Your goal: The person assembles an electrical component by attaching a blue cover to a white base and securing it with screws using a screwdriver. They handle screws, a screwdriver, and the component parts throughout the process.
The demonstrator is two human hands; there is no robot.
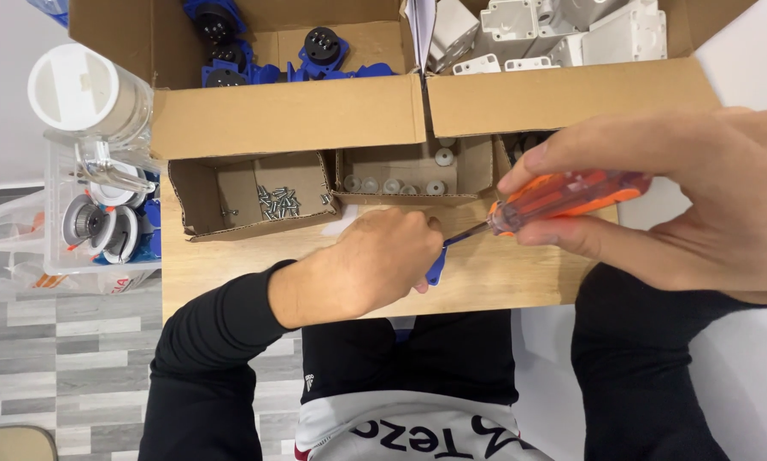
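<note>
Both my hands meet over the wooden board (230, 273): my left hand (375, 269) is fisted around a blue plastic part (436, 266), while my right hand (682, 201) grips the orange-handled screwdriver (563, 198), its shaft slanting down-left into that part.

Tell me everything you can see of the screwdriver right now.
The screwdriver has a translucent orange handle, plastic by its look, and a thin dark metal shaft. It lies nearly level, tilted slightly down to the left, above the wooden board. The right hand grips the handle, thumb beneath and fingers on top. The shaft's tip meets the blue part enclosed in the left hand; the tip itself is hidden.
</note>
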